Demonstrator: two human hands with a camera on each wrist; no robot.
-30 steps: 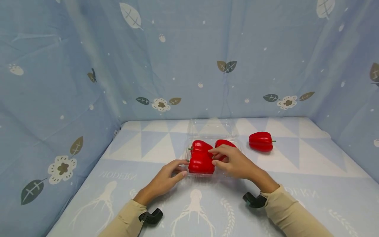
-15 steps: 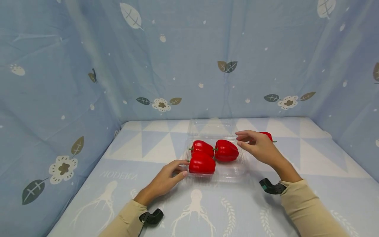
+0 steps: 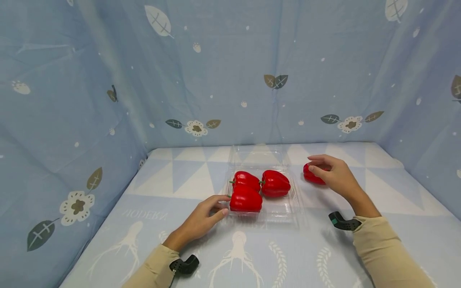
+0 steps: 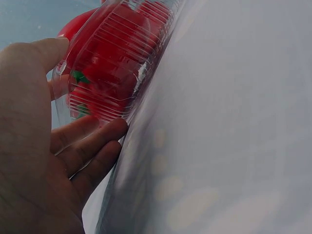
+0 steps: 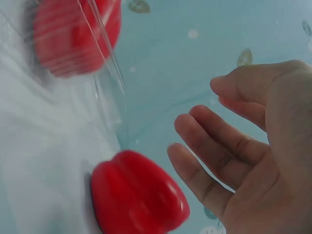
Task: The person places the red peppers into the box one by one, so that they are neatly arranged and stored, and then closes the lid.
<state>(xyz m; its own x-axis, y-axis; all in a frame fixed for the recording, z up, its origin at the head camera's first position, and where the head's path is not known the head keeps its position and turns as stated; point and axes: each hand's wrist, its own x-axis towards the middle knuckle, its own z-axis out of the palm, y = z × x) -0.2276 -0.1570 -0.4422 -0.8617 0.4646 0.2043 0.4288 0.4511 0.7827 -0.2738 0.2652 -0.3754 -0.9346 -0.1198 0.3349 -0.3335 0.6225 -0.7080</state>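
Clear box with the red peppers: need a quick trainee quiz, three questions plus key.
1. Count: how many red peppers show inside the clear box?
2. True or false: the lid of the box is open.
3. Multiple choice: what is the right grip nearest to?
A) the lid
B) the loose pepper outside the box
C) a pepper inside the box

Key: 1. Three. 2. True. 3. B.

The person's creased sleeves (image 3: 389, 252) are beige; the left wrist camera (image 3: 185, 265) is black and bent, the right wrist camera (image 3: 345, 223) likewise, green-marked.
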